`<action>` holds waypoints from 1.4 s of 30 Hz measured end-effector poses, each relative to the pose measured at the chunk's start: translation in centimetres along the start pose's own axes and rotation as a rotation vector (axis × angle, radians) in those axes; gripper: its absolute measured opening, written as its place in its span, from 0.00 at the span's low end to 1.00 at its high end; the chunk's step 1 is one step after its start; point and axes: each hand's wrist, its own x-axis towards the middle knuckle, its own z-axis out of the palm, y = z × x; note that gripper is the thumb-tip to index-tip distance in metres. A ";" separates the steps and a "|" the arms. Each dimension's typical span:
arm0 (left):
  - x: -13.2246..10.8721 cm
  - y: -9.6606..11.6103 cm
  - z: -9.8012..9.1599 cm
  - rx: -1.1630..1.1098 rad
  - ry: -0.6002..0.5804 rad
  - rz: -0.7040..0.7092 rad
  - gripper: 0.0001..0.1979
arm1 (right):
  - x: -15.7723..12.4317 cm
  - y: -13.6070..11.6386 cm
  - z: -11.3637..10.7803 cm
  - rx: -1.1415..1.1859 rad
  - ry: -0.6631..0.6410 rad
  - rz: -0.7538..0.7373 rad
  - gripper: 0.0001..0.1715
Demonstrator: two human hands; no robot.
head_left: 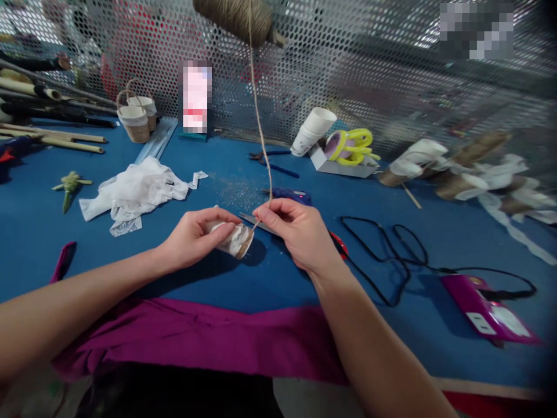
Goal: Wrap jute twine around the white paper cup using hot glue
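Observation:
My left hand (195,235) is wrapped round a small white paper cup (237,240) lying on its side, with twine wound near its rim. My right hand (296,229) pinches the brown twine (260,125) right at the cup's rim. The strand runs up to a twine spool (237,17) hanging at the top of the view. Scissors (256,222) with a red handle lie on the blue table (270,278) under my right hand, mostly hidden.
White lace fabric (133,194) lies to the left, a stack of paper cups (313,130) and a yellow tape dispenser (350,145) behind. A black cable (391,255) leads to a purple power strip (487,310). Finished twine baskets (137,119) and bamboo sticks (52,136) sit far left.

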 end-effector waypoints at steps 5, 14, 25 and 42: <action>-0.1 0.2 0.0 0.040 0.007 0.016 0.10 | 0.1 0.1 0.1 -0.066 -0.001 -0.009 0.13; -0.3 0.4 -0.1 0.073 0.020 0.100 0.10 | 0.1 0.3 0.3 -0.104 -0.029 0.016 0.14; -0.6 0.8 -0.1 0.087 0.037 0.181 0.08 | -0.1 0.2 0.4 -0.102 -0.071 0.035 0.13; -0.8 1.1 -0.1 0.123 0.083 0.277 0.06 | -0.4 0.5 0.8 -0.026 -0.077 0.077 0.12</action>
